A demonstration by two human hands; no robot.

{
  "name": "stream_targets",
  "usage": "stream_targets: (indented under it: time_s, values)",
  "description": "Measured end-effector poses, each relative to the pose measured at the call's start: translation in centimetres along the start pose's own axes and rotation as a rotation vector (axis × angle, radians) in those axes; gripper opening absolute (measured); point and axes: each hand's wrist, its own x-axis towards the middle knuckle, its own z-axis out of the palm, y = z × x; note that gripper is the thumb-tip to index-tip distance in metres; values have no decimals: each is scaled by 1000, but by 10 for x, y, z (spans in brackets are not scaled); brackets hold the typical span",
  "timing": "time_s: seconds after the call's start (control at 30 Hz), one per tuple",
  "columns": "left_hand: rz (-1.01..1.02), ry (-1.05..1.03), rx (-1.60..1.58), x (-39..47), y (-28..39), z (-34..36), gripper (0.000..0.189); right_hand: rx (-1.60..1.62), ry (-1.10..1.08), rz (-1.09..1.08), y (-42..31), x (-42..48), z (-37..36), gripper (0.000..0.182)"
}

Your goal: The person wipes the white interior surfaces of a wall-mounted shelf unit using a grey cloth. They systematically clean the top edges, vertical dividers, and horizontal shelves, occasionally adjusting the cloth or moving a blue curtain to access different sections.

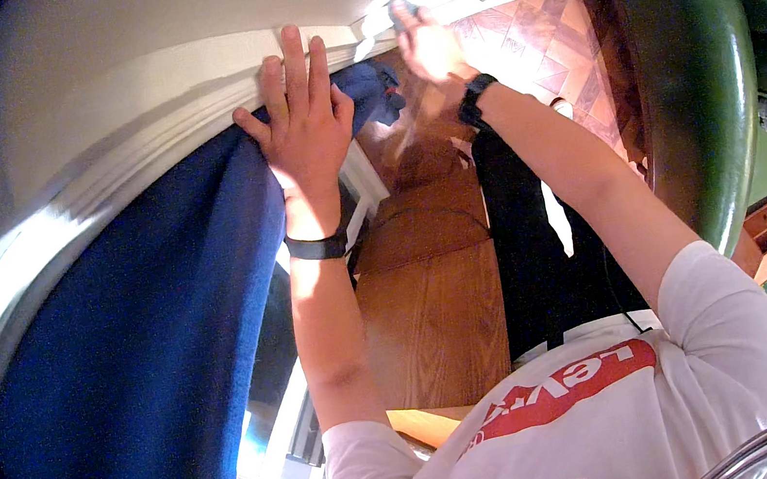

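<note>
My left hand (306, 125) lies flat with spread fingers on the white moulded trim (183, 69) above the blue curtain (162, 285), whose top edge passes beside the wrist. It holds nothing. My right hand (429, 48) reaches up to the right of it, against the brightly lit white trim, with its fingers over a small grey-blue thing (402, 13), perhaps a cloth; the fingers hide most of it. A bunched blue cloth end (373, 90) hangs between the two hands. Dark bands circle both wrists.
Below my arms is a brown wooden surface (437, 305) with a thin dark cable. Patterned reddish flooring (548, 47) shows beyond my right hand. A glossy green padded piece (693, 86) curves along the right. White framing (363, 176) stands behind my left wrist.
</note>
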Motion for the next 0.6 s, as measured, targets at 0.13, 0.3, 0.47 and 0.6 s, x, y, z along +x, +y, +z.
stream_targets:
  time_s: [0.13,0.3,0.47,0.6]
  values:
    - [1,3,13,-2,-1,0,62,-2,-126,-42,-36,10,9,52]
    - [-30,-32,30,-2,4,-4,62,15,-191,-155,-36,20,10,49]
    - [-21,-92,59,7,7,-15,57,-132,-289,-231,-30,26,16,51]
    - [-2,-114,78,3,4,-14,61,-130,-328,-324,-31,15,-8,42]
